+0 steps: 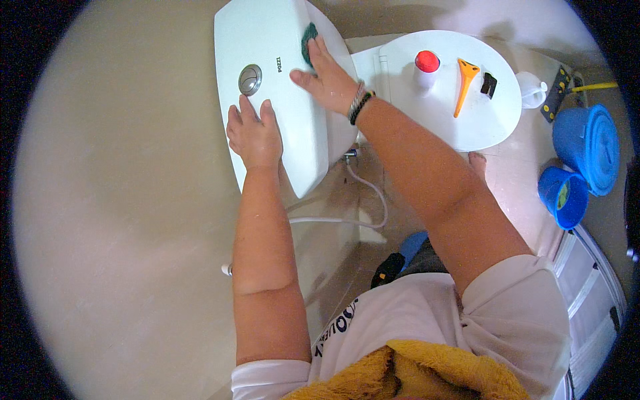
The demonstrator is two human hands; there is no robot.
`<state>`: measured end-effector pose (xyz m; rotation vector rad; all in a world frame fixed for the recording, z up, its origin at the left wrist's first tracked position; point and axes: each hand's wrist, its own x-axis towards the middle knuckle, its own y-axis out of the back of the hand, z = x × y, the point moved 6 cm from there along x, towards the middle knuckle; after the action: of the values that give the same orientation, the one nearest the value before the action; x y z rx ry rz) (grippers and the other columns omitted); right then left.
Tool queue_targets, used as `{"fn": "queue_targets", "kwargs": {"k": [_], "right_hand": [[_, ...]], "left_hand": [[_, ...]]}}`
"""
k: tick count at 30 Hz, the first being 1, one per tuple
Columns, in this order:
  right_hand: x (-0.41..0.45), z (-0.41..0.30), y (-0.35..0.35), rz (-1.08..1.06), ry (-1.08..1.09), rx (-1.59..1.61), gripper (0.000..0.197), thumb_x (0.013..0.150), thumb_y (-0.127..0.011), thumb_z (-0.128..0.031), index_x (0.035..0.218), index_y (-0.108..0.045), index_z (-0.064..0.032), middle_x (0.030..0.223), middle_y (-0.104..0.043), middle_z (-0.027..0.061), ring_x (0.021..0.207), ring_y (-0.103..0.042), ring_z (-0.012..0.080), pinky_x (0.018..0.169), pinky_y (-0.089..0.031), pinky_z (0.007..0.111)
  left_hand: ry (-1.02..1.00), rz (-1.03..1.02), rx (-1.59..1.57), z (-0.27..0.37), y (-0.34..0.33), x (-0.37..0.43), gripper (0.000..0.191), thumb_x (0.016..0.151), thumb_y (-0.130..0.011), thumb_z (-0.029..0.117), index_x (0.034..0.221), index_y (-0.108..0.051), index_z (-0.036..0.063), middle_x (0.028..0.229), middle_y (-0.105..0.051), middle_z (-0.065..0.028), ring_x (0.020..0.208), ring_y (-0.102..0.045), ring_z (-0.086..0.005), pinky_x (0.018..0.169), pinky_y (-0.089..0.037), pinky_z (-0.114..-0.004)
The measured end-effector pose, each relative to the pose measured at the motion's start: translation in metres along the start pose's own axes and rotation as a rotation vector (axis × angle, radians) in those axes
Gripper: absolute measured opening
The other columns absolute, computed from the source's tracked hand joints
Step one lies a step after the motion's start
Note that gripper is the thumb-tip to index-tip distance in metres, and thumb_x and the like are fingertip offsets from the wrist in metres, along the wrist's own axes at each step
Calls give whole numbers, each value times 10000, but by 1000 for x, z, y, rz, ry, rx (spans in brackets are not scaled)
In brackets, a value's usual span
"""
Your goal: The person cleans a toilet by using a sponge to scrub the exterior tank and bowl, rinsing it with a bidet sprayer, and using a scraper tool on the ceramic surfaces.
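A white toilet tank [295, 165] with a round chrome flush button [250, 80] stands before me. My left hand [256, 135] rests on its lid with fingers apart, the fingertips just below the button. My right hand [327, 77], with bracelets at the wrist, presses a dark green scouring pad [309, 42] against the lid's right edge. The fingers partly cover the pad, and the thumb is spread out on the lid. On the closed toilet seat cover [400, 125] stand or lie a red-capped white bottle [426, 75], an orange plastic hand tool [466, 85] and a small black object [489, 85].
A pale water hose [375, 190] runs from a stop valve [351, 153] below the tank. At the right are a white jug [531, 90], a lidded blue bucket [575, 135] and a smaller blue bucket [550, 192] with something green inside. A plain wall [125, 175] fills the left.
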<state>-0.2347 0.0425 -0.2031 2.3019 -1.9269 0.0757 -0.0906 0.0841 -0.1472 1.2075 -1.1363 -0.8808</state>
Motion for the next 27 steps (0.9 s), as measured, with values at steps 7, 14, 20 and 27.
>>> {"fn": "queue_targets", "kwargs": {"k": [7,14,20,27], "right_hand": [[-141,-30,-43,-175,283,-93,831,676,-572,-387,1195,-155,111,1248,-72,324,1168,-101,440,977,-118,414],[-65,-50,-27,-95,496,-475,342,711,-493,-179,982,-487,30,1131,-405,187,1082,-339,319,922,-253,410],[103,-41,7,-262,436,-1385,302,810,-376,-157,1064,-485,-34,1210,-354,142,1141,-300,288,957,-239,327],[-32,-31,-13,162,468,-241,288,751,-442,-59,1026,-479,18,1192,-343,219,1143,-266,370,943,-238,399]], "left_hand": [[31,-1,20,-6,6,-3,522,777,-404,399,1188,-349,82,1212,-295,-202,1121,-263,-341,910,-198,-467],[55,-12,-13,-4,9,-2,524,769,-427,399,1185,-356,88,1207,-302,-199,1109,-282,-336,905,-204,-463],[30,-5,-22,0,8,0,525,763,-444,385,1187,-354,89,1211,-289,-201,1125,-257,-332,912,-200,-453],[23,2,-19,-7,10,-2,518,766,-448,351,1190,-345,73,1204,-297,-214,1108,-278,-345,905,-211,-444]]}}
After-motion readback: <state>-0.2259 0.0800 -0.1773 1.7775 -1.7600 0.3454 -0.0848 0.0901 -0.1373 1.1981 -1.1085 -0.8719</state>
